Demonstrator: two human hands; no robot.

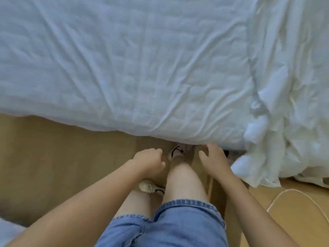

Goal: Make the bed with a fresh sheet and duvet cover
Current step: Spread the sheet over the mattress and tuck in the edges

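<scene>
I observe the sheet (pixel 124 68), pale and heavily creased, spread flat across the upper view, its near edge hanging over the wooden floor (pixel 53 148). The duvet (pixel 293 86), white and bunched, lies at the sheet's right side and spills over the edge toward the floor.

Left grip (pixel 148 160): fingers loosely curled, holding nothing, below the sheet's edge and apart from it.

Right grip (pixel 213 161): fingers spread, fingertips (pixel 208 145) at the sheet's lower edge; I cannot tell whether they touch it. The duvet's hanging corner is just beside this wrist.

Also noted: denim shorts (pixel 178 225), two light shoes (pixel 178 152), and a white cord (pixel 293 195) looped on the floor at right.
</scene>
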